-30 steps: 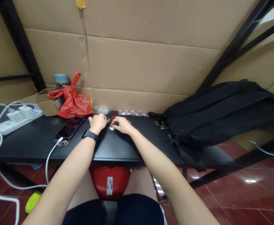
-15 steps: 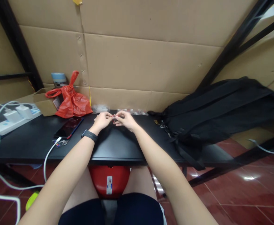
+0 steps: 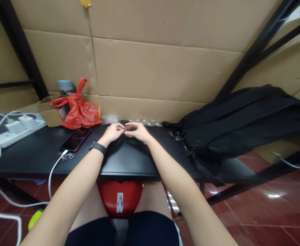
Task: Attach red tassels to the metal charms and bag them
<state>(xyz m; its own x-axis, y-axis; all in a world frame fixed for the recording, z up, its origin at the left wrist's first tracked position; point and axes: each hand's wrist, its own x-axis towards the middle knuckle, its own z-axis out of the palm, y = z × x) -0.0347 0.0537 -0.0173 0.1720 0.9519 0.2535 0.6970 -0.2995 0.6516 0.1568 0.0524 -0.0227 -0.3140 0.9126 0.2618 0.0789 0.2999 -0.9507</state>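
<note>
Over the back of the black table (image 3: 129, 159), my left hand (image 3: 113, 133) and my right hand (image 3: 139, 133) meet at a small red thing with a silvery ring-like part (image 3: 125, 128). Its exact kind is too small to make out. My left thumb and fingertips pinch it from the left. From the right, my right thumb and fingers are closed about its other side. Beyond the hands lie a crumpled clear plastic bag (image 3: 110, 119) and a row of small clear packets with red in them (image 3: 151, 123).
On the left are a phone (image 3: 75, 139), a key ring (image 3: 69, 156), a red plastic bag (image 3: 80, 112), a cardboard box (image 3: 50, 114) and a power strip (image 3: 18, 131) with white cables. A black backpack (image 3: 242, 119) covers the table's right end. Cardboard (image 3: 152, 68) walls the back.
My right fingers have shifted slightly around the small red thing, and the thumb now sits a little lower. Both hands stay at nearly the same place.
</note>
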